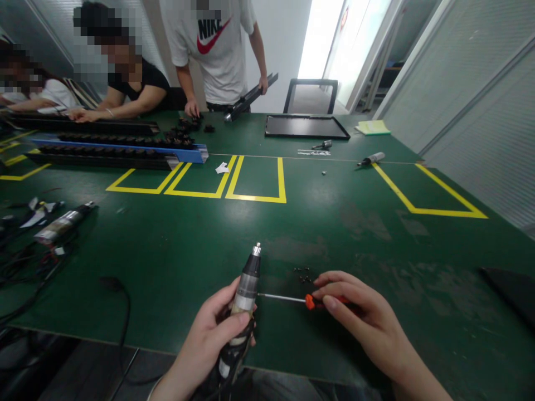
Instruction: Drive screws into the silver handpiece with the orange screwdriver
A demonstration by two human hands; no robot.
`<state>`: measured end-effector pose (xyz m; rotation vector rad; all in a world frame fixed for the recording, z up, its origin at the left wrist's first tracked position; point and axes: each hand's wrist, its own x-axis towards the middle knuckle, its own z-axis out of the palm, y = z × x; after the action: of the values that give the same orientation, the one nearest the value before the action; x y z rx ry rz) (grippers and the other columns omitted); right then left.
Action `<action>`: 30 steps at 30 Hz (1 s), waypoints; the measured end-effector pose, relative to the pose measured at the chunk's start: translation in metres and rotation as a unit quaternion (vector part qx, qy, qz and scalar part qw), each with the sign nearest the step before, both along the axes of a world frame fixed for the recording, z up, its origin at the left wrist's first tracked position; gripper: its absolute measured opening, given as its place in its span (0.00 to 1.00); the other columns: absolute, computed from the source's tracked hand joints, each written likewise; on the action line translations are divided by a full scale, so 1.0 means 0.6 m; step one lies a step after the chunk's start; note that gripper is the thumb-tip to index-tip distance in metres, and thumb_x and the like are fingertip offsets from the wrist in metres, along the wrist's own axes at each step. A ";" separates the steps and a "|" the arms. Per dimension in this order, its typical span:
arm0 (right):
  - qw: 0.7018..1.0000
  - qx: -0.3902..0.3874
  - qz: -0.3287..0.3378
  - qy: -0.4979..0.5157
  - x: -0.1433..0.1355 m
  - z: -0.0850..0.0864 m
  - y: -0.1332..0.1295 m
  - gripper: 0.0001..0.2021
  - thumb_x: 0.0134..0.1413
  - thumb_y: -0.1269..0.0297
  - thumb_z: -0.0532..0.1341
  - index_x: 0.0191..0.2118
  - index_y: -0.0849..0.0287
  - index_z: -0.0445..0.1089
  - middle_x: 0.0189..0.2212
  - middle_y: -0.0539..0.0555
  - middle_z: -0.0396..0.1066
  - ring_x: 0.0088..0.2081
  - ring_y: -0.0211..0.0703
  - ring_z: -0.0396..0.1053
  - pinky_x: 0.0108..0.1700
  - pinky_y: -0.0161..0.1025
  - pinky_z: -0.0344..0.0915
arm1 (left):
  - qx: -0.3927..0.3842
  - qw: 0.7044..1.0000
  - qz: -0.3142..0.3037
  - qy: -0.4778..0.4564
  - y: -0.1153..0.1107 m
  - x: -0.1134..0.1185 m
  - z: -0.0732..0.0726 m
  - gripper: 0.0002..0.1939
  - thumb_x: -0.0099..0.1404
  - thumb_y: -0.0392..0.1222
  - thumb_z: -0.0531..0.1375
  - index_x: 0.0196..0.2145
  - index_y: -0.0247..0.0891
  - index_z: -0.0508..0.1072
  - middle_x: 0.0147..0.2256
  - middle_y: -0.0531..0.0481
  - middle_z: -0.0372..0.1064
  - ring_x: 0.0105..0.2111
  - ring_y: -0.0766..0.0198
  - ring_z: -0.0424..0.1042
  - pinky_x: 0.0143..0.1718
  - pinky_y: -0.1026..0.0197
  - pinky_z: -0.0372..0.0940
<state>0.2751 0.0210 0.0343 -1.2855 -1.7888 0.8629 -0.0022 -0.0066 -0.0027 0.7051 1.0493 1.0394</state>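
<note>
My left hand (217, 323) is wrapped around an electric screwdriver (247, 287), its silver nose tilted up and away from me. My right hand (359, 312) grips the orange and black handle of a hand screwdriver (288, 299). The thin shaft points left, and its tip meets or nearly meets the side of the electric screwdriver's body; I cannot tell whether it touches a screw there. Several small screws (304, 275) lie on the table just beyond my right fingertips.
Another electric screwdriver (62, 223) and tangled cables (29, 289) lie at left on the green table (188, 239). Black and blue rails (125, 150) lie farther back. A black tray (305, 127) and another driver (371, 160) are at back right. A standing co-worker (225, 61) holds a rail; others sit left.
</note>
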 end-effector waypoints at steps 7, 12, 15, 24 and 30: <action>0.996 -0.068 -0.009 0.064 0.005 -0.006 0.000 0.03 0.49 0.64 0.74 0.31 0.54 0.83 0.36 0.56 0.80 0.37 0.49 0.80 0.42 0.41 0.76 | 0.006 1.000 0.006 0.005 0.003 0.003 0.006 0.28 0.59 0.42 0.72 0.58 0.40 0.77 0.35 0.47 0.79 0.26 0.58 0.78 0.28 0.59 0.71; 0.993 -0.099 -0.030 0.050 0.010 -0.009 0.000 0.09 0.43 0.65 0.76 0.34 0.54 0.84 0.46 0.59 0.78 0.45 0.54 0.79 0.49 0.46 0.74 | 0.002 1.000 0.000 0.010 0.003 0.003 0.007 0.30 0.59 0.42 0.72 0.59 0.39 0.76 0.35 0.46 0.79 0.26 0.58 0.78 0.28 0.58 0.72; 0.994 -0.105 -0.025 0.023 0.009 -0.008 0.001 0.11 0.44 0.61 0.76 0.37 0.53 0.85 0.52 0.61 0.74 0.51 0.58 0.76 0.53 0.49 0.72 | 0.000 1.000 0.009 0.012 0.002 0.004 0.006 0.29 0.59 0.42 0.72 0.58 0.38 0.77 0.35 0.47 0.79 0.25 0.58 0.78 0.28 0.58 0.72; 0.999 -0.038 0.007 -0.036 -0.006 0.003 0.001 0.16 0.64 0.53 0.62 0.31 0.56 0.81 0.39 0.58 0.77 0.41 0.50 0.77 0.43 0.41 0.72 | 0.010 1.000 -0.004 0.003 0.002 0.000 0.001 0.29 0.59 0.42 0.72 0.58 0.39 0.77 0.35 0.47 0.79 0.25 0.59 0.78 0.28 0.59 0.72; 0.990 -0.110 0.023 -0.088 -0.013 0.005 -0.002 0.21 0.69 0.51 0.55 0.30 0.57 0.77 0.18 0.48 0.68 0.21 0.40 0.66 0.23 0.35 0.60 | 0.014 1.000 -0.003 -0.003 0.005 0.000 0.000 0.29 0.60 0.42 0.72 0.59 0.40 0.77 0.35 0.47 0.79 0.26 0.58 0.78 0.28 0.59 0.72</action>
<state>0.2675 0.0201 0.0371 -1.5056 -1.9086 1.0221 -0.0021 -0.0038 -0.0030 0.7258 1.0282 1.0526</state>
